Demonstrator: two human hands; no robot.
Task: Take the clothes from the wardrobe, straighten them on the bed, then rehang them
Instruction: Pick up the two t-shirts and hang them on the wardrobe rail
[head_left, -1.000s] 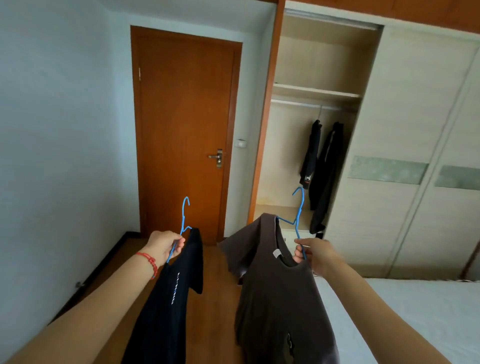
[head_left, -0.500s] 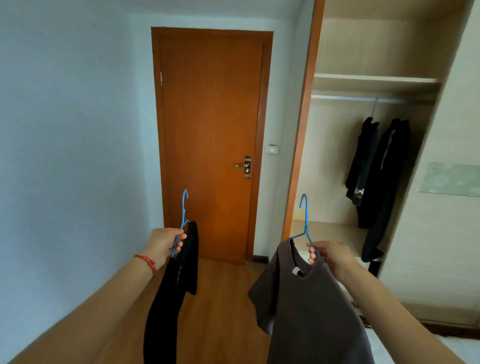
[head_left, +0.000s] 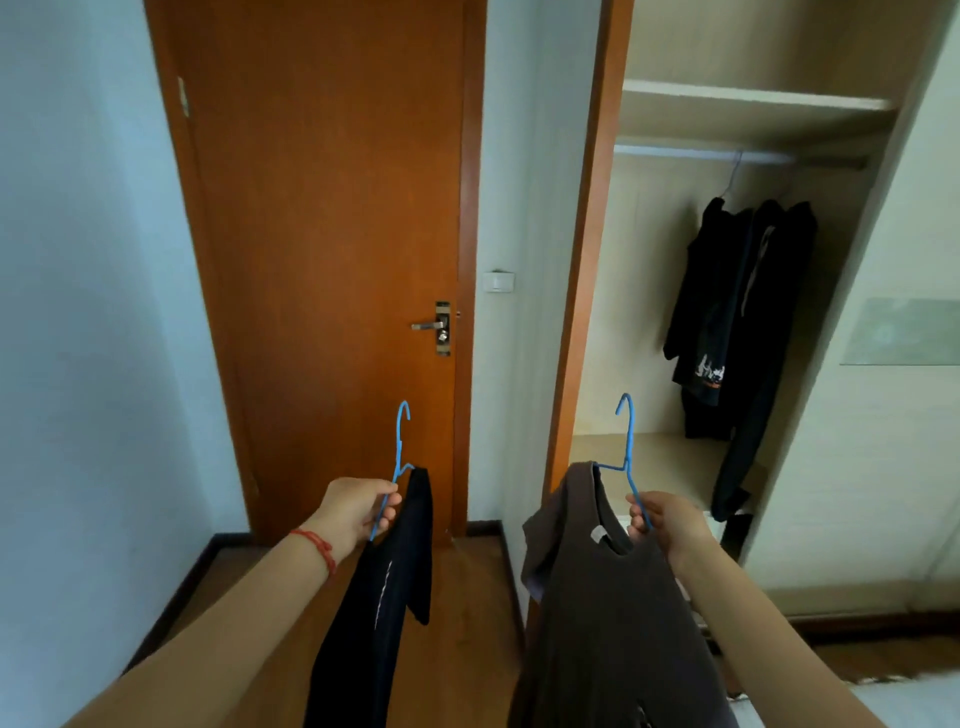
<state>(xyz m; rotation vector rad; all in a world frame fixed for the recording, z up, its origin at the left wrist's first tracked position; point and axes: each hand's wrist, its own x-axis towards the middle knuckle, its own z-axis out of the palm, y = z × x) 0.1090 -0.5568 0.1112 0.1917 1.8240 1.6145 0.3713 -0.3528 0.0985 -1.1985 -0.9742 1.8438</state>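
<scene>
My left hand (head_left: 358, 512) grips a blue wire hanger (head_left: 399, 452) from which a black garment (head_left: 379, 603) hangs down. In my right hand (head_left: 667, 525) is a second blue hanger (head_left: 627, 441) carrying a brown T-shirt (head_left: 608, 623). Both hangers are held upright at chest height, hooks pointing up. The open wardrobe (head_left: 727, 291) lies ahead to the right, with a rail (head_left: 701, 152) under a shelf. Several dark clothes (head_left: 737, 317) hang from that rail.
A shut brown door (head_left: 332, 234) with a metal handle (head_left: 434, 326) stands straight ahead. A pale wall (head_left: 78, 312) runs along the left. The wardrobe's sliding door (head_left: 893, 415) covers the right side. A corner of the bed (head_left: 904, 701) shows at the bottom right, over wooden floor (head_left: 467, 597).
The view has closed in on the door and the open wardrobe, which look larger now. Both hands keep the same hold on their hangers; the bed has nearly slipped out of view.
</scene>
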